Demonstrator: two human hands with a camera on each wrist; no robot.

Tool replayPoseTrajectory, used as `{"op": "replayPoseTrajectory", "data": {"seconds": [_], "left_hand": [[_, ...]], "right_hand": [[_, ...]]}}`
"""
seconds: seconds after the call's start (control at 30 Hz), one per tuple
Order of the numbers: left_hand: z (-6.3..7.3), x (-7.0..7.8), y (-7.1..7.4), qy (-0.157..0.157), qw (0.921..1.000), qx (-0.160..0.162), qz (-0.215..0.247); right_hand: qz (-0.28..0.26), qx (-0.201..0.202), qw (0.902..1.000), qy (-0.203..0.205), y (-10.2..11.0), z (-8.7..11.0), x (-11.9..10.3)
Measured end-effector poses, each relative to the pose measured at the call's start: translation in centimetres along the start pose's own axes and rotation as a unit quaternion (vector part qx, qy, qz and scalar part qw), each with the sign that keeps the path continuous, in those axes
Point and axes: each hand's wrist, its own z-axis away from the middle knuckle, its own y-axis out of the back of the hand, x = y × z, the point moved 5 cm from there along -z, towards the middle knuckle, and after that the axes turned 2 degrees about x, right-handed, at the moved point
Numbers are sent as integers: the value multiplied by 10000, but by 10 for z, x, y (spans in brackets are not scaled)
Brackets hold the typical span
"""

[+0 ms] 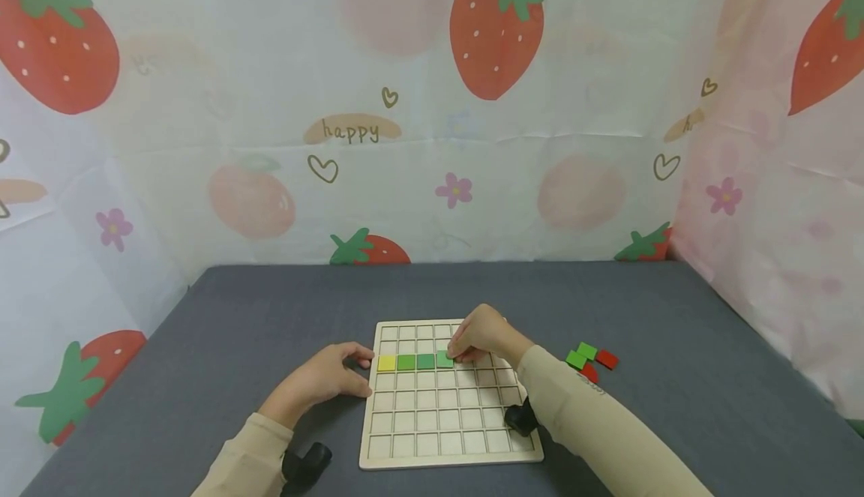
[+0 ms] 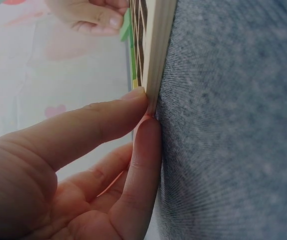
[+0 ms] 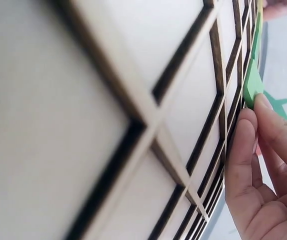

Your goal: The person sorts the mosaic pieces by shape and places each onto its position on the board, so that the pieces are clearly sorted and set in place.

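Note:
A pale wooden grid board (image 1: 416,423) lies on the dark cloth. Along one row sit a yellow tile (image 1: 386,363), a green tile (image 1: 406,363) and a darker green tile (image 1: 425,362). My right hand (image 1: 487,334) pinches a light green tile (image 3: 254,84) between thumb and finger, tilted in the right wrist view, at the cell beside the darker one. On the board's left edge rest the thumb and fingertips of my left hand (image 1: 327,375), fairly straight; the left wrist view shows the thumb and index finger touching the edge.
Right of the board lies a small group of loose tiles, with green tiles (image 1: 586,351) and red tiles (image 1: 607,360), partly hidden by my right sleeve (image 1: 594,422). Behind the table (image 1: 290,294) hangs a strawberry-printed curtain (image 1: 418,205). A black wrist device (image 1: 307,467) sits at my left wrist.

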Motion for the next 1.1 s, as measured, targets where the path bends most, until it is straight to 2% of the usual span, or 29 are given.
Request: {"op": "replayPoseTrajectory", "data": {"seconds": [0.4,0.57,0.73,0.93,1.1], "left_hand": [[-1,1,0,-26,10000,-52,-37],[-1,0,-1,-78,9999,-28,-61],[-2,-1,-2,-111,9999,1,-77],[-1,0,-1,-116,9999,-29,-94],[0,0,0,-97,9999,-33,-103]], "right_hand": [[359,136,9993,-22,-3,-1,-3],[76,118,9999,73,0,0,-2],[-361,240,9987,261,15,4,2],[-670,375,9968,241,40,15,9],[-676,526,9962,157,60,24,18]]}}
